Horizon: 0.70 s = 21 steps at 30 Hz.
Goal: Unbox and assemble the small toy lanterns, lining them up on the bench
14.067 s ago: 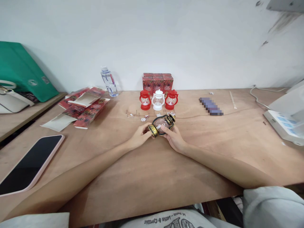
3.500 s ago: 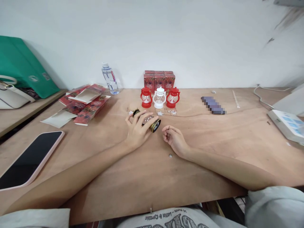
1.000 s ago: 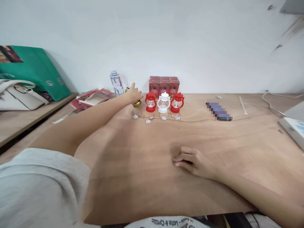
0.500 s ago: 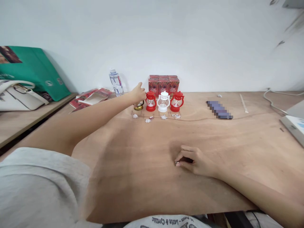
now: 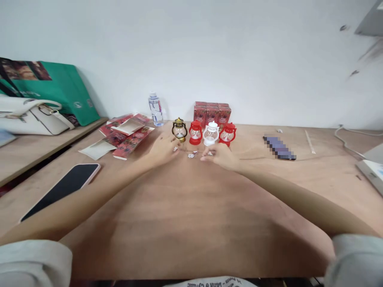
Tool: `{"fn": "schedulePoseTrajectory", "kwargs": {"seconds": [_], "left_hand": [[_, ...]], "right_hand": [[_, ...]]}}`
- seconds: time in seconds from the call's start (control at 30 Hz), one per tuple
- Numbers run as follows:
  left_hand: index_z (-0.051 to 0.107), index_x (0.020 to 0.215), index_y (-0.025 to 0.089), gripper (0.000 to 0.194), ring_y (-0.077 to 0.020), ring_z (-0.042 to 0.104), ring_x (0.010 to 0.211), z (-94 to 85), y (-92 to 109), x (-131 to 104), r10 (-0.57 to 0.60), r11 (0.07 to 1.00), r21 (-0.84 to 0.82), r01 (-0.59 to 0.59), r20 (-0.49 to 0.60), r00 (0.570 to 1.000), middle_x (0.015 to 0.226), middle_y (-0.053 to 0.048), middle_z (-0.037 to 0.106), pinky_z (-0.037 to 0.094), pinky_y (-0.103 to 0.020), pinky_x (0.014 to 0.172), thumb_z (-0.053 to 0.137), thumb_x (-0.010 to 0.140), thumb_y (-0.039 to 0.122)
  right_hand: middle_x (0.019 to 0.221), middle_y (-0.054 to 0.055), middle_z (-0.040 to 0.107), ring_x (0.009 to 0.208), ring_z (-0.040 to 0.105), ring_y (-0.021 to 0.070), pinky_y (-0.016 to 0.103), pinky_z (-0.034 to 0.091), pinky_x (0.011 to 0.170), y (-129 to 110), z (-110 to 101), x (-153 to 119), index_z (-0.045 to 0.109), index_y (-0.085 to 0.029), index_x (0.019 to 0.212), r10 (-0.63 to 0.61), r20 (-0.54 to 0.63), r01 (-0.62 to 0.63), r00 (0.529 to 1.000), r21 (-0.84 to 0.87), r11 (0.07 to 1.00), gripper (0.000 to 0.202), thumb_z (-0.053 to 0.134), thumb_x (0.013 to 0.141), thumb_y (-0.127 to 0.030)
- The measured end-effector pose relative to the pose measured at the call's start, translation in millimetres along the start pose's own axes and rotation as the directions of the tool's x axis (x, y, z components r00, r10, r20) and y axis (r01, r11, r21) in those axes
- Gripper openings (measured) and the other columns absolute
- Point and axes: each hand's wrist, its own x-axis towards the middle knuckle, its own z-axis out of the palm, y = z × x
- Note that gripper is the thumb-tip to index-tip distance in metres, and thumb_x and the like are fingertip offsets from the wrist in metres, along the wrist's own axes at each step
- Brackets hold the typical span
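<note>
Four small lanterns stand in a row: a black-and-gold lantern [image 5: 179,130], a red lantern [image 5: 195,133], a white lantern [image 5: 211,134] and another red lantern [image 5: 228,134]. Before them lie several tiny white pieces [image 5: 191,155], too small to name. My left hand [image 5: 164,148] rests low in front of the gold lantern, its fingers apart beside a white piece [image 5: 175,149]. In front of the white and right-hand red lanterns is my right hand [image 5: 222,156]. Its thumb and finger are parted next to another white piece [image 5: 210,153]; I see nothing held in either hand.
Red boxes [image 5: 212,113] stand behind the lanterns, a water bottle [image 5: 156,109] to their left. Flattened red cartons [image 5: 133,141] and a phone [image 5: 61,189] lie left. A blurred-out dark slab [image 5: 279,147], a cable [image 5: 347,139] and a white box [image 5: 369,173] are right.
My left hand has come down off the gold lantern to the table before it. My right hand has moved forward from the near table to the white pieces, its pinch now opened.
</note>
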Motion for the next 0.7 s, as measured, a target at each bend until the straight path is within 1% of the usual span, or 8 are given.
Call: {"fn": "schedulePoseTrajectory", "kwargs": {"seconds": [0.07, 0.13, 0.2, 0.27, 0.37, 0.5, 0.6, 0.7], "left_hand": [[0.061, 0.107, 0.018, 0.028, -0.0255, 0.054, 0.107, 15.9, -0.6, -16.7, -0.013, 0.997, -0.082, 0.015, 0.028, 1.0, 0.113, -0.01, 0.058, 0.043, -0.039, 0.09, 0.045, 0.086, 0.026], [0.061, 0.11, 0.018, 0.031, -0.0244, 0.054, 0.106, 28.9, -3.7, -25.6, -0.021, 0.992, -0.123, 0.024, 0.025, 0.999, 0.118, -0.01, 0.057, 0.044, -0.038, 0.091, 0.044, 0.086, 0.025], [0.062, 0.111, 0.018, 0.032, -0.0234, 0.055, 0.102, 39.4, -6.7, -29.4, -0.028, 0.99, -0.14, 0.027, 0.0, 1.0, 0.118, -0.01, 0.057, 0.045, -0.038, 0.09, 0.043, 0.086, 0.025], [0.064, 0.11, 0.019, 0.032, -0.0219, 0.056, 0.095, 47.5, -8.1, -31.1, -0.037, 0.987, -0.158, 0.031, -0.032, 0.999, 0.111, -0.01, 0.058, 0.046, -0.036, 0.086, 0.042, 0.087, 0.026], [0.065, 0.109, 0.017, 0.033, -0.0209, 0.056, 0.089, 54.5, -7.4, -32.2, -0.047, 0.979, -0.199, 0.034, -0.06, 0.997, 0.099, -0.011, 0.057, 0.047, -0.035, 0.084, 0.042, 0.088, 0.026], [0.063, 0.113, 0.014, 0.036, -0.0222, 0.055, 0.087, 54.5, -5.4, -32.3, -0.063, 0.978, -0.204, 0.051, -0.052, 0.997, 0.097, -0.012, 0.055, 0.047, -0.037, 0.082, 0.042, 0.086, 0.025], [0.062, 0.117, 0.013, 0.039, -0.0232, 0.054, 0.087, 53.3, -4.6, -31.6, -0.064, 0.978, -0.199, 0.058, -0.027, 0.998, 0.095, -0.013, 0.054, 0.046, -0.038, 0.083, 0.042, 0.087, 0.026], [0.063, 0.119, 0.014, 0.04, -0.0232, 0.053, 0.086, 54.1, -4.4, -30.9, -0.06, 0.98, -0.19, 0.053, -0.029, 0.998, 0.093, -0.012, 0.053, 0.045, -0.039, 0.082, 0.042, 0.087, 0.027]], "right_hand": [[0.074, 0.002, 0.069, 0.069, 0.061, 0.0123, 0.021, 0.042, 0.064, -7.5, 10.5, 36.0, 0.072, -0.016, 0.077, -0.018, 0.072, 0.029, 0.997, -0.16, 0.987, 0.008, 0.069, 0.073, -0.023], [0.077, 0.003, 0.071, 0.074, 0.063, 0.0142, 0.021, 0.043, 0.067, -14.7, 22.3, 66.6, 0.073, -0.015, 0.075, -0.03, 0.074, 0.045, 0.997, -0.212, 0.976, 0.007, 0.069, 0.072, -0.019], [0.076, 0.006, 0.071, 0.075, 0.064, 0.0165, 0.023, 0.043, 0.067, -19.7, 34.1, 89.5, 0.074, -0.013, 0.076, -0.022, 0.08, 0.042, 0.997, -0.255, 0.966, 0.009, 0.068, 0.071, -0.017], [0.075, 0.008, 0.071, 0.076, 0.065, 0.0192, 0.024, 0.044, 0.067, -22.3, 45.1, 105.0, 0.074, -0.011, 0.076, -0.011, 0.09, 0.037, 0.996, -0.296, 0.954, 0.01, 0.067, 0.07, -0.015], [0.079, 0.012, 0.071, 0.081, 0.066, 0.0233, 0.026, 0.045, 0.069, -23.2, 60.1, 118.3, 0.073, -0.009, 0.077, 0.007, 0.105, 0.03, 0.994, -0.349, 0.937, 0.012, 0.063, 0.071, -0.012], [0.087, 0.016, 0.07, 0.085, 0.066, 0.0265, 0.027, 0.047, 0.069, -24.3, 74.3, 130.1, 0.071, -0.007, 0.086, 0.037, 0.117, 0.01, 0.992, -0.381, 0.925, 0.018, 0.059, 0.072, -0.01], [0.09, 0.019, 0.068, 0.086, 0.066, 0.0274, 0.027, 0.047, 0.066, -26.4, 78.3, 137.0, 0.069, -0.005, 0.091, 0.06, 0.119, -0.009, 0.991, -0.391, 0.92, 0.022, 0.06, 0.072, -0.011], [0.091, 0.018, 0.068, 0.087, 0.064, 0.0267, 0.026, 0.047, 0.066, -28.7, 77.9, 140.1, 0.068, -0.005, 0.093, 0.075, 0.127, -0.018, 0.989, -0.398, 0.917, 0.024, 0.063, 0.07, -0.013]]}}
